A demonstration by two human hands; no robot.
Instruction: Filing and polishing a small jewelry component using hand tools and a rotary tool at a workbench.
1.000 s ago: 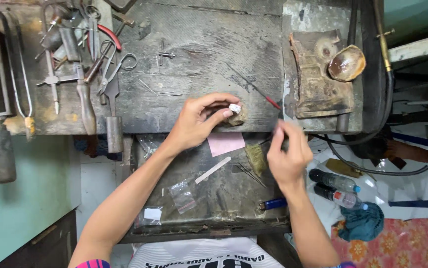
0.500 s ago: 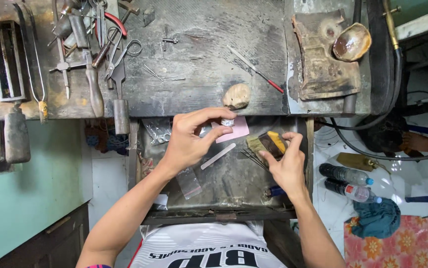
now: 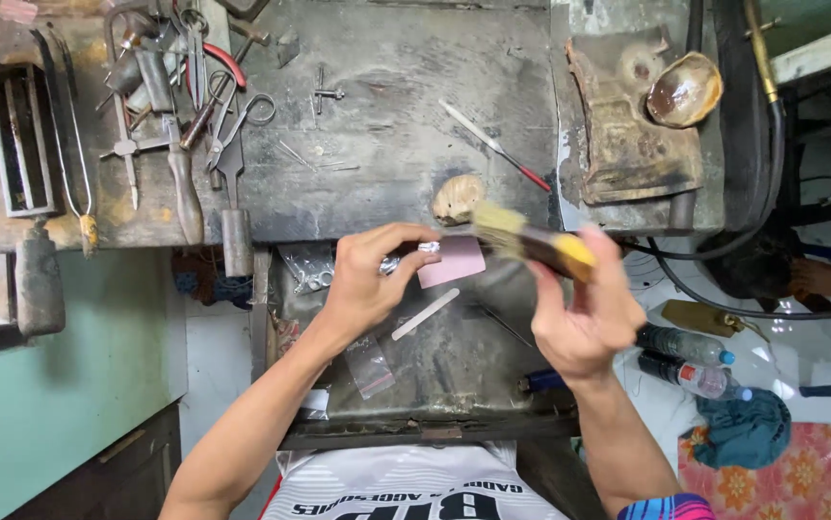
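Note:
My left hand [image 3: 369,284] pinches a small shiny silver piece [image 3: 422,250] at its fingertips, over the pull-out tray [image 3: 338,424] below the bench. A pink paper slip [image 3: 452,261] lies just under that piece. My right hand [image 3: 584,313] grips a flat brush [image 3: 531,241] with a dark handle, a yellow band and pale bristles. The bristles point left and sit close to the silver piece and the pink slip. A small tan shell-like lump [image 3: 458,197] rests on the bench edge just above the brush.
A dark, worn workbench [image 3: 386,116] carries pliers, scissors and tweezers [image 3: 194,106] at the left, a thin red-tipped rod [image 3: 497,144], a charred block [image 3: 627,125] and a brown bowl [image 3: 685,89]. A white stick [image 3: 425,314] and plastic bag [image 3: 369,366] lie in the tray. Bottles [image 3: 690,361] lie on the floor at right.
My right hand lifted the brush from the tray and brought its bristles up toward the silver piece. My left hand stayed near the pink slip, holding the piece.

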